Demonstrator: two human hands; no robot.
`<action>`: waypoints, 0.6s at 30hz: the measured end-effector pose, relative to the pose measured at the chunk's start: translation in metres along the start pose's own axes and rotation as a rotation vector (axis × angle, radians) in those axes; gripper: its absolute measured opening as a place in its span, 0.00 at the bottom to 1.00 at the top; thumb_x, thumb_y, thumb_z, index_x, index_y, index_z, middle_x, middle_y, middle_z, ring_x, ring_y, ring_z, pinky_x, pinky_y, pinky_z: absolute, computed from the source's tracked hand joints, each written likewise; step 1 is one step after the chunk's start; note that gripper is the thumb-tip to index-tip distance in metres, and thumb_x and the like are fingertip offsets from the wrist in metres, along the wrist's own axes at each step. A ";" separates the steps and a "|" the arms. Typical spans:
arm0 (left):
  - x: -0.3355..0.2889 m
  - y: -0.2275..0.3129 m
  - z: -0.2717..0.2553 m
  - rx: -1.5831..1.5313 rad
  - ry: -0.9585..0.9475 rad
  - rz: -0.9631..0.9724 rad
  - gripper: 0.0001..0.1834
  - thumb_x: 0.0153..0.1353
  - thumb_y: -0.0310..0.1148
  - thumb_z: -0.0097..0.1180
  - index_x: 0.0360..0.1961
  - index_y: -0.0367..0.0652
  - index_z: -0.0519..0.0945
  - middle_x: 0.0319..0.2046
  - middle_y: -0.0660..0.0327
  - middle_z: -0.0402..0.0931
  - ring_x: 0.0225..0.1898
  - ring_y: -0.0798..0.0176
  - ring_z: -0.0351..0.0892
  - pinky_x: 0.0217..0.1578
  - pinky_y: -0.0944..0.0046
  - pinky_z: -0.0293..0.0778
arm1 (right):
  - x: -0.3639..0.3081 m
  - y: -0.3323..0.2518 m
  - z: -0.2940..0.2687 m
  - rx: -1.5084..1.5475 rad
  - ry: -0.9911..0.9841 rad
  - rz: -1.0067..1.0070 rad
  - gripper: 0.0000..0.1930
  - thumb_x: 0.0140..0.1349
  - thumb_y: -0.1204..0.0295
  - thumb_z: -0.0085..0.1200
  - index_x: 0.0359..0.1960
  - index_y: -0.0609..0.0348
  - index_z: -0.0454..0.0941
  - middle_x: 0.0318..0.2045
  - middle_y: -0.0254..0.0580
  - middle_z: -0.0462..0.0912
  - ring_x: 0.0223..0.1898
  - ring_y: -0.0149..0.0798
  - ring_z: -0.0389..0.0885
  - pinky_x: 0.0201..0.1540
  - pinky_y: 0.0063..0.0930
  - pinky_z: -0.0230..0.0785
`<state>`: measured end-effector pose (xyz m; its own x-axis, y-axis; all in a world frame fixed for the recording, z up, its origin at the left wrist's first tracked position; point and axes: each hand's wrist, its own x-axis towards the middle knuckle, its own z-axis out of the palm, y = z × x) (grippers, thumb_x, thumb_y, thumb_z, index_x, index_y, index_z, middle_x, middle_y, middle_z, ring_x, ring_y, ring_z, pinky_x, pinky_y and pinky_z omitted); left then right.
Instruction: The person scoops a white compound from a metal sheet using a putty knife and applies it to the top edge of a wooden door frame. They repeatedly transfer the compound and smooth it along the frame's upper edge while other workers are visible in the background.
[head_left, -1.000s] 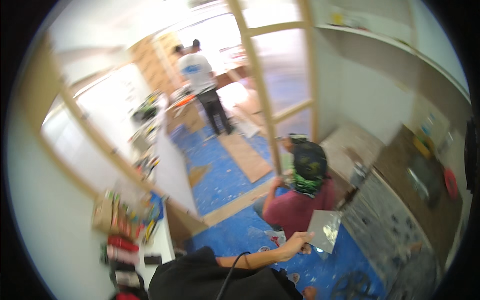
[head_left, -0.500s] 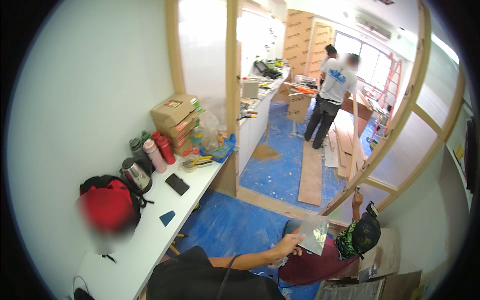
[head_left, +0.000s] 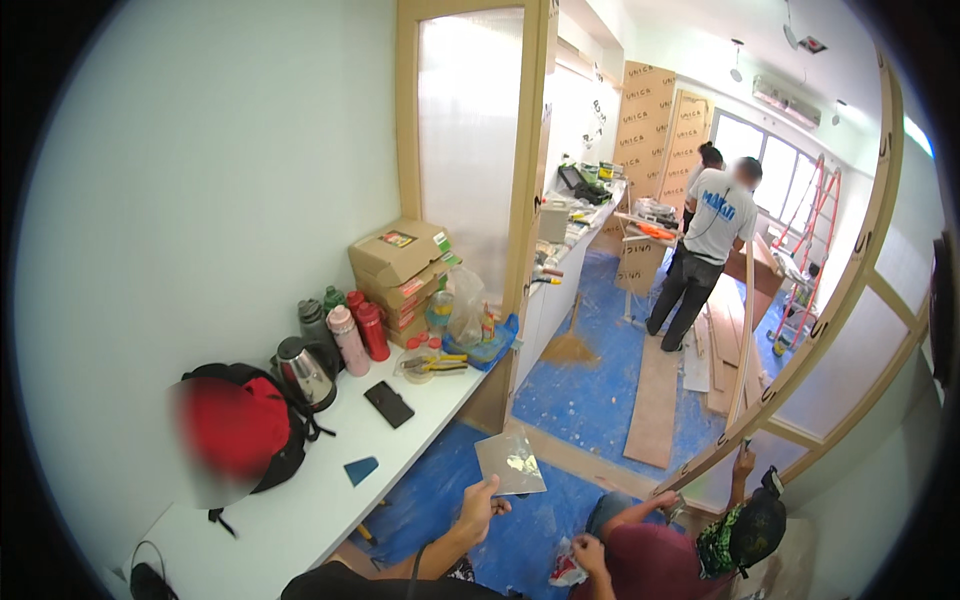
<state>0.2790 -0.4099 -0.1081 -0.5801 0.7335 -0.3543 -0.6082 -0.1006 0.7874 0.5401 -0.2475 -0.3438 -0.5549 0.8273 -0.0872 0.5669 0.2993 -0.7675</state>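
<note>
My left hand (head_left: 480, 515) is closed on the lower edge of a thin, square grey plate (head_left: 500, 458), its thumb on the top face. A dab of pale yellow paste lies on the plate, which is raised over the blue-covered floor. Lower right, my right hand (head_left: 590, 553) has its fingers curled together; what they hold, if anything, is hard to make out. A red and white packet (head_left: 566, 572) shows just beside those fingers. Close on the right, a crouching co-worker (head_left: 655, 550) in maroon has one hand raised to the wooden frame.
Along the left runs a white counter (head_left: 300, 525) with a backpack (head_left: 235, 430), kettle (head_left: 306, 375), bottles, phone (head_left: 388, 404), pliers and cardboard boxes (head_left: 400, 250). A wooden partition frame (head_left: 800, 370) slants at right. Beyond are two standing people, boards (head_left: 652, 410) and a ladder (head_left: 815, 240).
My left hand has carried the plate leftward, away from the maroon-shirted co-worker. My right hand now shows apart from it, lower right. The view has shifted, so the room sits lower and further right.
</note>
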 end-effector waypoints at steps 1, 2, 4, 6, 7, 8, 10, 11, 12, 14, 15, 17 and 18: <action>0.014 0.005 -0.003 -0.030 -0.007 0.040 0.18 0.69 0.42 0.45 0.42 0.35 0.75 0.30 0.59 0.76 0.22 0.67 0.74 0.23 0.71 0.65 | 0.039 -0.033 -0.014 -0.024 0.062 -0.117 0.10 0.57 0.68 0.52 0.35 0.61 0.80 0.27 0.49 0.81 0.28 0.42 0.80 0.34 0.35 0.71; 0.029 0.010 -0.005 -0.039 -0.015 0.054 0.18 0.69 0.42 0.44 0.41 0.35 0.75 0.29 0.59 0.76 0.22 0.67 0.74 0.23 0.71 0.65 | 0.080 -0.070 -0.032 -0.097 0.103 -0.126 0.10 0.57 0.69 0.52 0.35 0.61 0.79 0.27 0.49 0.81 0.29 0.43 0.79 0.34 0.34 0.70; 0.061 0.021 -0.008 -0.066 -0.036 0.085 0.18 0.69 0.42 0.44 0.39 0.34 0.75 0.26 0.59 0.76 0.21 0.67 0.73 0.23 0.71 0.65 | 0.164 -0.159 -0.077 -0.151 0.258 -0.370 0.09 0.58 0.70 0.51 0.36 0.62 0.78 0.27 0.52 0.79 0.29 0.45 0.79 0.33 0.36 0.70; 0.095 0.042 -0.014 -0.059 -0.076 0.110 0.19 0.69 0.43 0.44 0.40 0.35 0.75 0.28 0.59 0.76 0.22 0.66 0.73 0.23 0.70 0.64 | 0.242 -0.265 -0.125 -0.255 0.508 -0.679 0.10 0.56 0.74 0.52 0.39 0.64 0.75 0.28 0.54 0.77 0.29 0.49 0.76 0.33 0.37 0.68; 0.112 0.055 -0.017 -0.063 -0.102 0.126 0.19 0.69 0.43 0.44 0.41 0.36 0.75 0.29 0.60 0.76 0.22 0.66 0.72 0.24 0.69 0.64 | 0.278 -0.322 -0.147 -0.253 0.591 -0.808 0.12 0.55 0.76 0.52 0.42 0.64 0.74 0.30 0.53 0.76 0.31 0.50 0.75 0.35 0.38 0.67; 0.131 0.071 -0.020 -0.058 -0.110 0.142 0.19 0.69 0.43 0.44 0.41 0.36 0.75 0.29 0.60 0.76 0.22 0.66 0.73 0.24 0.69 0.64 | 0.310 -0.382 -0.174 -0.324 0.613 -0.921 0.13 0.55 0.77 0.52 0.43 0.64 0.74 0.35 0.53 0.76 0.38 0.52 0.76 0.41 0.39 0.67; 0.160 0.102 -0.028 -0.048 -0.108 0.168 0.19 0.69 0.43 0.44 0.40 0.35 0.75 0.28 0.60 0.76 0.23 0.66 0.73 0.24 0.69 0.64 | 0.359 -0.496 -0.203 -0.442 0.731 -1.063 0.20 0.54 0.80 0.50 0.51 0.64 0.70 0.44 0.55 0.74 0.48 0.54 0.72 0.50 0.39 0.65; 0.172 0.116 -0.033 -0.032 -0.112 0.186 0.19 0.69 0.43 0.45 0.40 0.35 0.75 0.27 0.60 0.76 0.22 0.66 0.73 0.24 0.69 0.64 | 0.378 -0.550 -0.219 -0.436 0.627 -1.095 0.23 0.55 0.79 0.50 0.56 0.63 0.67 0.48 0.57 0.72 0.52 0.56 0.70 0.54 0.40 0.63; 0.187 0.134 -0.036 -0.018 -0.120 0.212 0.18 0.69 0.42 0.45 0.39 0.35 0.75 0.27 0.60 0.76 0.22 0.66 0.73 0.24 0.69 0.64 | 0.398 -0.603 -0.227 -0.462 0.705 -1.193 0.25 0.56 0.78 0.50 0.57 0.63 0.65 0.51 0.57 0.71 0.54 0.56 0.69 0.57 0.40 0.62; 0.208 0.162 -0.041 -0.010 -0.123 0.244 0.18 0.69 0.42 0.45 0.39 0.35 0.75 0.26 0.59 0.76 0.22 0.66 0.73 0.24 0.69 0.64 | 0.434 -0.703 -0.242 -0.636 0.884 -1.323 0.28 0.56 0.76 0.51 0.60 0.63 0.62 0.54 0.57 0.69 0.55 0.56 0.68 0.59 0.43 0.59; 0.218 0.175 -0.043 -0.024 -0.118 0.258 0.18 0.69 0.41 0.45 0.39 0.35 0.75 0.26 0.59 0.76 0.22 0.66 0.73 0.24 0.69 0.64 | 0.450 -0.746 -0.248 -0.685 0.935 -1.370 0.28 0.56 0.75 0.51 0.61 0.63 0.61 0.56 0.57 0.67 0.56 0.56 0.67 0.60 0.44 0.58; 0.233 0.195 -0.047 -0.074 -0.092 0.275 0.17 0.69 0.41 0.45 0.38 0.35 0.75 0.26 0.59 0.76 0.21 0.65 0.73 0.24 0.68 0.65 | 0.478 -0.823 -0.263 -0.763 1.001 -1.414 0.30 0.57 0.73 0.51 0.63 0.62 0.58 0.60 0.55 0.63 0.60 0.55 0.64 0.63 0.46 0.55; 0.240 0.202 -0.049 -0.110 -0.077 0.274 0.17 0.69 0.41 0.45 0.38 0.35 0.75 0.27 0.59 0.76 0.21 0.65 0.73 0.24 0.68 0.65 | 0.492 -0.860 -0.267 -0.850 1.101 -1.404 0.31 0.57 0.73 0.51 0.63 0.62 0.58 0.61 0.54 0.63 0.61 0.54 0.63 0.65 0.45 0.54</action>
<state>-0.0094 -0.2873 -0.0585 -0.6905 0.7173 -0.0933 -0.4919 -0.3711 0.7876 -0.0579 0.0295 0.4429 -0.4318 -0.3676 0.8237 0.4212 0.7253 0.5445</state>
